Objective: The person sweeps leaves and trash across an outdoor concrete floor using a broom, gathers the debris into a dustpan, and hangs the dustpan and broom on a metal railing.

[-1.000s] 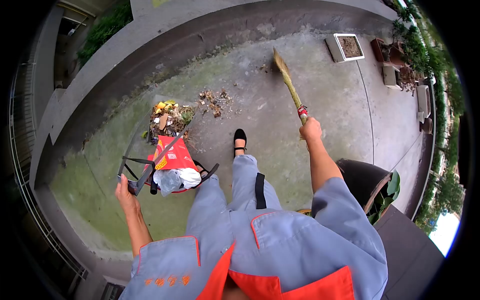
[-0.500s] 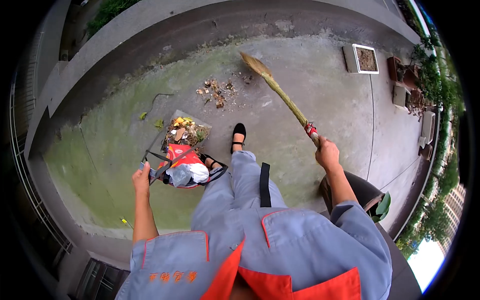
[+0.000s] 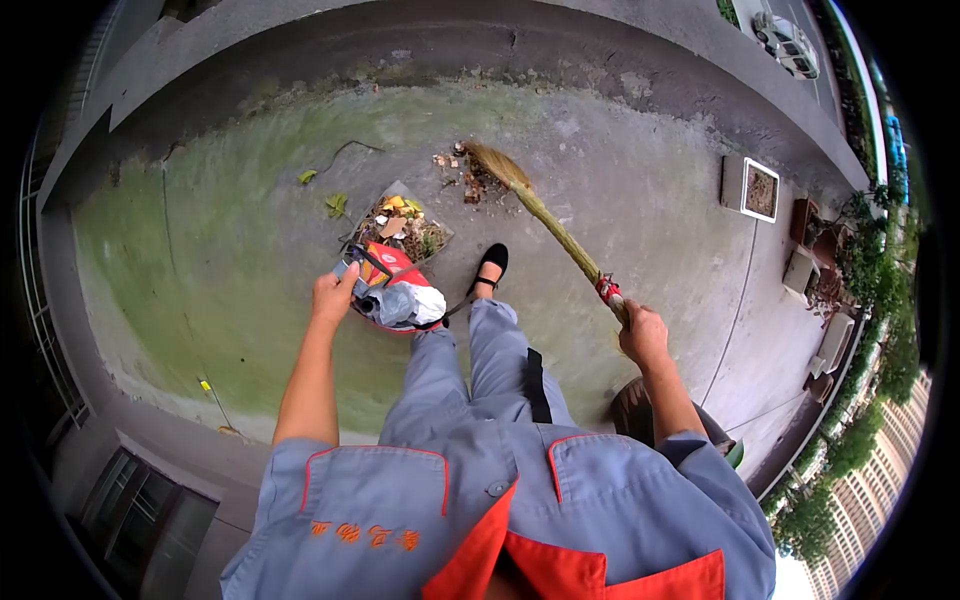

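Observation:
My right hand [image 3: 645,334] is wrapped round the upper end of a straw broom [image 3: 558,228], just behind red binding. The broom slants to the far left, its bristles touching a small heap of debris [image 3: 465,182] on the ground. My left hand [image 3: 334,293] is closed round the grey end of a dustpan's handle, seen nearly end-on. Beyond it lies the dustpan [image 3: 436,238], heaped with leaves, yellow scraps and dirt. Between this hand and the pan bulges a bag with a red packet [image 3: 392,258] and grey and white plastic [image 3: 410,303]; dark straps cross it.
A low concrete wall [image 3: 440,60] curves round the far side. White planter [image 3: 760,190] and several pots stand at the right. A large dark pot [image 3: 632,408] is close below my right arm. Loose leaves [image 3: 336,204] and a thin cord [image 3: 350,150] lie beyond the dustpan.
The broom's bristles have come down and left onto the debris heap. My left hand and the dustpan appear further right and higher in view, as the camera has also turned.

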A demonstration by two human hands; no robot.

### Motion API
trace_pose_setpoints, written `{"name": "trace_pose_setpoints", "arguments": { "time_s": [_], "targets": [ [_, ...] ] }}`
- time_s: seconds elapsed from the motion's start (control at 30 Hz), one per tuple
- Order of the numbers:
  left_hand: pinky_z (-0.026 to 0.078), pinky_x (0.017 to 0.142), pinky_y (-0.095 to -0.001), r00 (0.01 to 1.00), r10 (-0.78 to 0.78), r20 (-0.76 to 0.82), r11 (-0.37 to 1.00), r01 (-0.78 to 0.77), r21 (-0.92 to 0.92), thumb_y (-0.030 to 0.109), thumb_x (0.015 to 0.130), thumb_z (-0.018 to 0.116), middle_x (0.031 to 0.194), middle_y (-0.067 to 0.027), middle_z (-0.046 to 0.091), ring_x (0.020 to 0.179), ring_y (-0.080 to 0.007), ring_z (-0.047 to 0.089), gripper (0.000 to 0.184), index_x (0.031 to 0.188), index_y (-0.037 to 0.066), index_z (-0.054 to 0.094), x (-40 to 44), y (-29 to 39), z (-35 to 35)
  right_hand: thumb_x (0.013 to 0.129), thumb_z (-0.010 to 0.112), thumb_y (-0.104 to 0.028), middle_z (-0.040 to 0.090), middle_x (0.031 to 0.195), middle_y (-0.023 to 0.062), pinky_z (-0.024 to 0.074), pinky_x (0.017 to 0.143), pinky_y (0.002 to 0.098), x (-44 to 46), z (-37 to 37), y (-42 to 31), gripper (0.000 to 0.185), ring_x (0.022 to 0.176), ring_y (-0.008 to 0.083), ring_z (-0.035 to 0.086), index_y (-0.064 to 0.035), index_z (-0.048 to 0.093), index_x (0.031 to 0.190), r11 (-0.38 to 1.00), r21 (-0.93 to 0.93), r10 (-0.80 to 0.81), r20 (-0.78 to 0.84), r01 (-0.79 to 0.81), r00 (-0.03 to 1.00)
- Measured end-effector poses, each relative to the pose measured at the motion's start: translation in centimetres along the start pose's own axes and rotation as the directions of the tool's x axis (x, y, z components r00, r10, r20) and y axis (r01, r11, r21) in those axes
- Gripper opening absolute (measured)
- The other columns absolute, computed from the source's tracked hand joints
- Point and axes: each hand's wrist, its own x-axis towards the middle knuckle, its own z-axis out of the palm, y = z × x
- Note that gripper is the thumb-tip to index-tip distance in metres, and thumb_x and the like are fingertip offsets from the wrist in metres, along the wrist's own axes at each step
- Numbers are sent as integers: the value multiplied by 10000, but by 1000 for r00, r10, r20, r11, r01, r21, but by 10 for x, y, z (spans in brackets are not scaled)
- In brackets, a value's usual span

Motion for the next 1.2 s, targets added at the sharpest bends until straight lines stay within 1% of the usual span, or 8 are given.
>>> {"name": "trace_pose_setpoints", "arguments": {
  "time_s": [0.2,0.3,0.4,0.5,0.67,0.83,0.97,1.2],
  "targets": [
    [416,454,-292,998,22,-52,998,-19,55,460,718,550,500,-82,521,453,-157,520,494,620,-24,580,14,-19,-9,692,483,-17,542,805,155,460,612,397,74,-32,-47,299,728,310,568,-49,476,989,959,-252,-155,-99,125,983],
    [417,475,-315,998,15,-58,998,-12,54,474,725,529,511,-108,529,465,-180,526,518,624,-33,573,17,-18,-16,702,472,-14,541,807,167,471,612,375,132,-21,-77,221,726,297,573,-18,457,923,917,-337,-245,-57,212,968],
    [418,510,-336,996,42,-79,992,-33,119,491,731,506,516,-130,528,482,-198,531,546,633,-43,566,22,-22,-22,690,488,-16,540,822,162,475,610,370,127,-16,-85,207,731,293,571,-22,454,894,837,-428,-295,171,340,940],
    [409,594,-384,994,80,-77,984,-66,165,505,731,481,599,-198,552,594,-306,550,566,674,-51,570,29,-32,-19,675,498,-15,543,834,153,469,617,374,91,-50,-65,265,737,296,566,-45,466,936,833,-420,-306,193,361,932],
    [395,665,-416,998,31,-63,984,-19,179,532,727,456,710,-265,549,716,-375,537,625,729,-85,559,18,-19,-15,653,508,-10,547,835,126,456,630,383,54,-73,-14,377,749,303,560,-86,468,1020,931,-337,-158,-33,137,987],
    [376,712,-429,999,-11,-51,981,20,195,568,747,381,756,-300,534,781,-403,520,701,752,-114,541,27,-32,-15,642,485,4,577,813,153,453,624,407,150,-64,-9,262,748,322,564,-66,539,889,968,-241,23,-167,-63,986],
    [377,687,-428,997,55,-52,980,-44,193,544,775,346,744,-285,535,762,-405,518,663,741,-87,547,23,-22,-16,658,493,-12,568,822,169,463,655,393,172,-49,-31,230,785,322,557,-43,517,885,936,-347,-56,2,53,998],
    [374,694,-433,1000,16,-14,970,-12,243,551,778,327,754,-289,532,773,-412,514,670,756,-82,546,25,-25,-15,650,503,-14,561,818,127,444,632,404,61,-70,8,376,767,321,550,-131,511,1007,956,-285,-99,-87,70,991]
  ]
}}
